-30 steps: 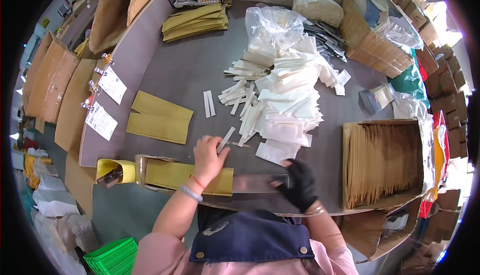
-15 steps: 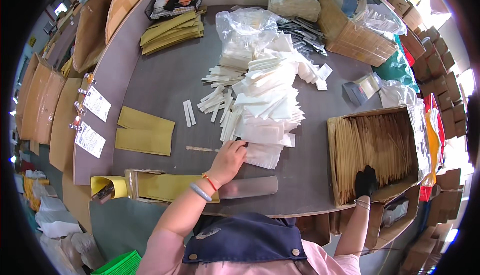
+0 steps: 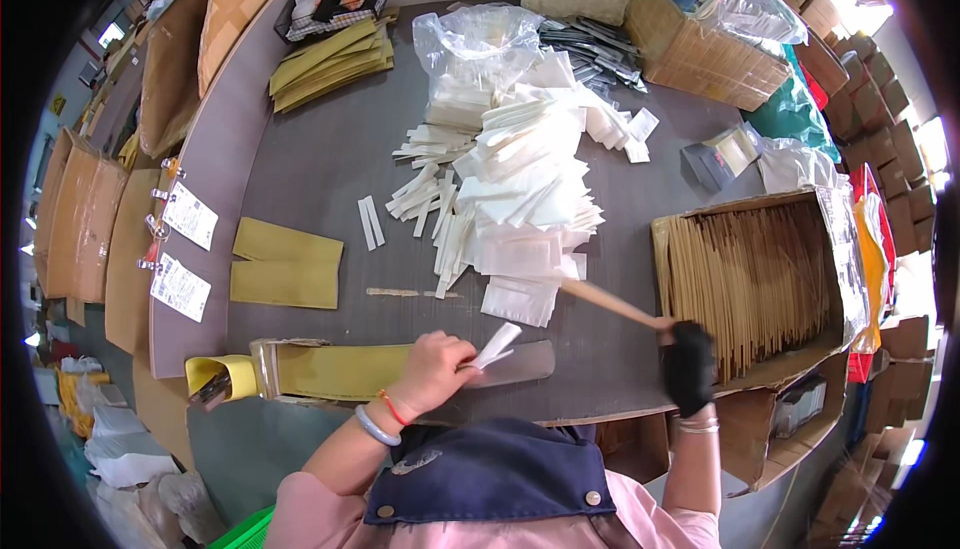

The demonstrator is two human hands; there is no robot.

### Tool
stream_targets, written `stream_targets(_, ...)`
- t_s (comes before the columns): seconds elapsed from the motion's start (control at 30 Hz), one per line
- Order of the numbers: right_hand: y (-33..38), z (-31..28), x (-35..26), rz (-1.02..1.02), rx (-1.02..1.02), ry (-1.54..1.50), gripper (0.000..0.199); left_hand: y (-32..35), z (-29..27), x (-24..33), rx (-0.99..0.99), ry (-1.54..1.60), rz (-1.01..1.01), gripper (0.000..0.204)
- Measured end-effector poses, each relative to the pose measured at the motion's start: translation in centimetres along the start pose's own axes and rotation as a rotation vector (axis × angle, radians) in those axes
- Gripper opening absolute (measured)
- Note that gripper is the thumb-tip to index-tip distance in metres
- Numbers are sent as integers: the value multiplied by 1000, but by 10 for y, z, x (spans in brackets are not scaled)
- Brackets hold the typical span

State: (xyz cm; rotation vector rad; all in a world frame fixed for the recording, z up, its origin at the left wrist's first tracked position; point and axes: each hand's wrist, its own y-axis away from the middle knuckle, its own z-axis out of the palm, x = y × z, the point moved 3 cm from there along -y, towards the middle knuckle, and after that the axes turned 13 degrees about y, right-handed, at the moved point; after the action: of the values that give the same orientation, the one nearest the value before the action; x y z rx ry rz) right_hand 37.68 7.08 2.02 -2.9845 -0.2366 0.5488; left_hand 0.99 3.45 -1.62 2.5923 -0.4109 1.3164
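Note:
My bare left hand is closed on a small white sleeve, pinched near the table's front edge. Beneath it are a yellow-olive strip and a translucent grey plastic piece. My black-gloved right hand, slightly blurred, grips one end of a long thin tan strip, which points toward the pile. Close by stands an open cardboard box packed with upright tan strips. A large heap of white sleeves fills the middle, with a few flat sleeves at its near end.
Olive-yellow sheets lie at left and in a stack at far left, near a wire basket. Dark strips and another carton sit at the back right. Labels hang on the left partition.
My left hand has drawn back from the heap toward me and now holds a white sleeve. The right hand has left the box, moving left with a tan strip.

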Motion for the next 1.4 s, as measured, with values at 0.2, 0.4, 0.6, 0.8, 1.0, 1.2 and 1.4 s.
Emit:
stream_targets(0.2,-6,33,-58,-290,-163,-100,32,8,8,7,183,-218,118,30)
stream_targets(0.4,-12,33,-55,-232,-171,-185,28,5,7,12,93,-378,263,44)
stream_targets(0.6,6,46,-35,-331,-264,-115,27,34,-20,6,124,-200,99,57)
stream_targets(0.8,1,88,-80,-489,-236,22,18,35,4,-1,63,-158,143,71)
stream_targets(1.0,8,99,-63,-289,-144,-124,12,33,3,12,104,-191,47,77)
stream_targets(1.2,8,114,-144,-176,-369,-670,31,15,15,14,97,-149,84,76)
stream_targets(1.4,-6,87,-130,-453,-180,-240,23,24,11,10,117,-124,79,77)
